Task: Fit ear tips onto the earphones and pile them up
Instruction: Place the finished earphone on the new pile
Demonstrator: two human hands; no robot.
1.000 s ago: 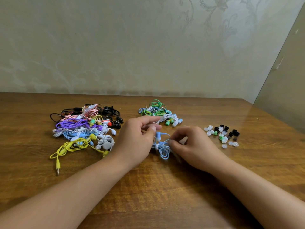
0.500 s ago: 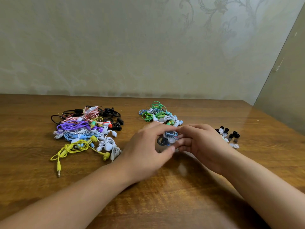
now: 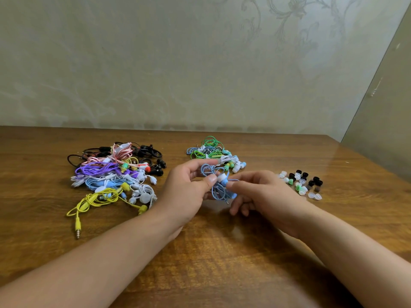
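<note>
At frame centre above the bench (image 3: 222, 263), the left hand (image 3: 184, 192) pinched a blue earphone (image 3: 219, 185) whose bud the right hand (image 3: 262, 194) also pinched.

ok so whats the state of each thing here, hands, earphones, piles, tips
left hand: raised, pinches the blue earphones
right hand: fingertips at the earbud, grip unclear
blue earphones: coiled, held above the table
big mixed pile: tangled, lying at left
green pile: lying behind the hands
loose ear tips: scattered at right, untouched
yellow earphones: plug trailing toward the near edge
</note>
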